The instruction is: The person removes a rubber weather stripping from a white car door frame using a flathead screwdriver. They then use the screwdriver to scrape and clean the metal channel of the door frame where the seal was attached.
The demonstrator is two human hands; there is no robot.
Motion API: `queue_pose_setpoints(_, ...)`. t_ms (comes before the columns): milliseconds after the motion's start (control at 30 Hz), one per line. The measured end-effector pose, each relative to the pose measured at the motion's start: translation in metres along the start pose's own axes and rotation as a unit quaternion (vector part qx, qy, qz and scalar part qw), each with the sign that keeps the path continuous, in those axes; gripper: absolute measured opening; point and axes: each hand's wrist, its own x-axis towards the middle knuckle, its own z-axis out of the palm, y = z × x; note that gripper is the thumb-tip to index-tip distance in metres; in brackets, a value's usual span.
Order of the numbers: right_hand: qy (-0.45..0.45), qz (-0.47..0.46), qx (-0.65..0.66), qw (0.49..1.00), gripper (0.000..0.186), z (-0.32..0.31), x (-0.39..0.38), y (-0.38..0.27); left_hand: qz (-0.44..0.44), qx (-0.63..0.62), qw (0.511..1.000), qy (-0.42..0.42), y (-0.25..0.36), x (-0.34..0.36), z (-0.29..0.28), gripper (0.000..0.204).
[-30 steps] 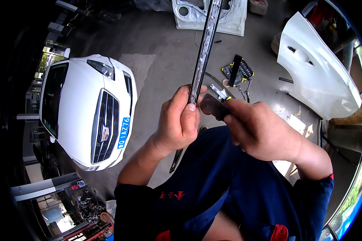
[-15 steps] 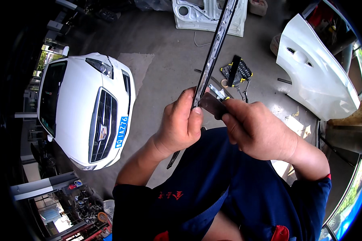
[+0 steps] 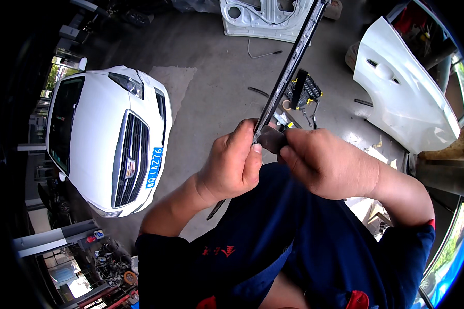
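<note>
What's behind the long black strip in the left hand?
Behind the strip: grey floor and, near its upper end, part of a white door shell. Whatever it directly covers can't be seen, nor the stretch of strip inside the left hand.

- Left hand (image 3: 231, 162): fingers (image 3: 241, 136) curled in a grip, thumb (image 3: 252, 165) pointing forward.
- Right hand (image 3: 330, 167): just beside it, thumb and index finger (image 3: 298, 137) pinching.
- Both forearms (image 3: 172, 206): bare, angled inward.

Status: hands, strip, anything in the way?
Left hand gripping long dark strip. Right hand pinching flat dark piece, its end at the strip. Nothing visibly blocking; black-and-yellow tool case on floor beyond.
</note>
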Motion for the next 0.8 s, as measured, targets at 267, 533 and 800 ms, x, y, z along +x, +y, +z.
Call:
queue_pose_setpoints(267, -0.041, -0.005, -0.006, 0.999, 0.023, -0.009, 0.000, -0.002, 0.017, -0.055, 0.998, -0.014, 0.005, 0.002, 0.006, 0.021)
queue_pose_setpoints(533, -0.092, -0.028, -0.070, 0.993, 0.020, -0.017, 0.002, -0.003, -0.036, -0.079, 0.992, -0.092, 0.019, 0.000, -0.002, 0.022)
queue_pose_setpoints(800, -0.129, -0.043, -0.131, 0.982, 0.019, -0.019, 0.004, -0.004, -0.021, -0.100, 0.988, -0.114, 0.019, -0.003, -0.001, 0.023)
